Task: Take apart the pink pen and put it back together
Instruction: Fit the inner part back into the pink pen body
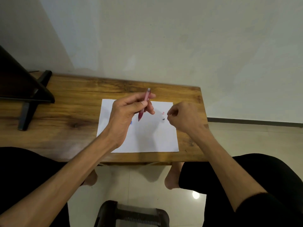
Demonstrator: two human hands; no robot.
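My left hand [129,110] grips the pink pen [144,104] above the white sheet of paper [147,138], the pen tilted with its clear end up and its tip pointing down. To the right, my right hand [183,117] hovers with its fingers pinched together; whether something small sits between them I cannot tell. On the paper near that hand lie a small pink piece [163,113] and a small dark piece [163,119]. A small blue bit [131,122] shows on the paper just below my left hand.
The paper lies on a wooden table [65,112] that stands against a pale wall. A black stand with crossed legs [27,102] occupies the table's left end. The table's right edge is close to my right wrist. Below are my knees and a tiled floor.
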